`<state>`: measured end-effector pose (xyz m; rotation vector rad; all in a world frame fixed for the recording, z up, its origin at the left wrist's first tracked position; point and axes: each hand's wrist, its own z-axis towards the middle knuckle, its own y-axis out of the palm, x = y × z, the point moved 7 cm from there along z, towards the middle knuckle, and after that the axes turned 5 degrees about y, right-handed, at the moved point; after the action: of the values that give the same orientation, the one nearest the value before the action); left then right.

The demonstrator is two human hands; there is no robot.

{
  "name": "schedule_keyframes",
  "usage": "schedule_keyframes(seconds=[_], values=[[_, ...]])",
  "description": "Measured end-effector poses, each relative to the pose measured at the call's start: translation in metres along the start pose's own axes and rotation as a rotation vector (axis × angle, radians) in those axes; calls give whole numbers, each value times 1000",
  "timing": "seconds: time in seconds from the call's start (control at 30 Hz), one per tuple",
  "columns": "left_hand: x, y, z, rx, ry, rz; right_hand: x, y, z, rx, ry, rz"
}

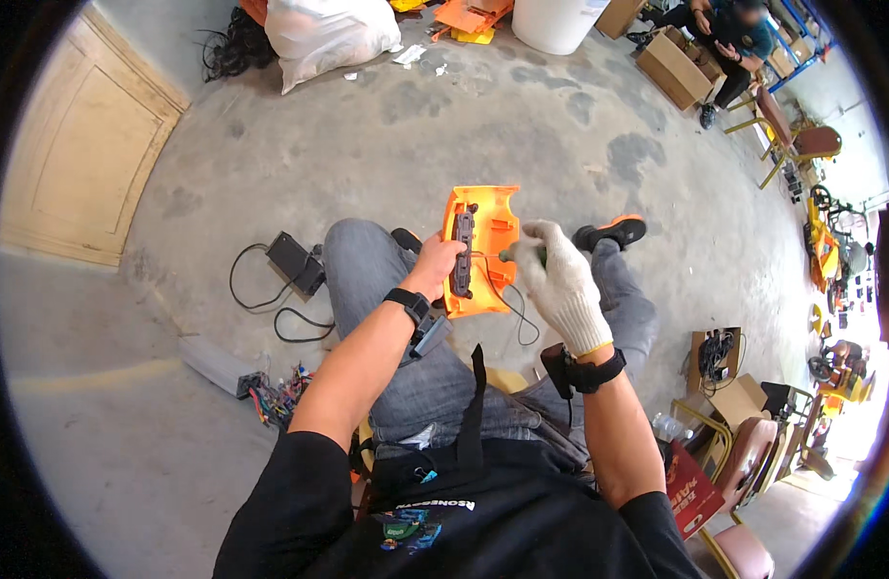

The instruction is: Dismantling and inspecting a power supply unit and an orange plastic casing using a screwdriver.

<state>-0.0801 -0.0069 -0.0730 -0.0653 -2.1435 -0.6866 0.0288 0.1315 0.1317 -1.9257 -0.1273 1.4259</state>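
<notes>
Over my lap, my bare left hand (437,267) grips an orange curved plastic shell (500,214) by its left side, with the thumb on the dark strip-shaped part (463,232) fixed inside. A thin black cable (522,323) hangs from the shell in a loop. My right hand (555,270), in a white knitted glove, is closed around what looks like a screwdriver (505,256) with a greenish handle. Its thin shaft points left at the dark part; whether the tip touches a screw is too small to tell. Both wrists carry black straps.
A black power adapter (295,262) with cables lies left of my knee. Beyond it are a bundle of coloured wires (278,398) and a wooden door (87,145). A white sack (329,39) and white bucket (557,21) stand ahead. Boxes, chairs and a seated person (734,43) are to the right.
</notes>
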Motion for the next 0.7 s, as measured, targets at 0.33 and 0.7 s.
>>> schedule_keyframes(seconds=[0.33,0.7], values=[[3,1,1,-20,9,55,3,-10,4,39,-130,-70],[6,-3,-6,10,-16,-13,36,-13,10,-180,231,316]])
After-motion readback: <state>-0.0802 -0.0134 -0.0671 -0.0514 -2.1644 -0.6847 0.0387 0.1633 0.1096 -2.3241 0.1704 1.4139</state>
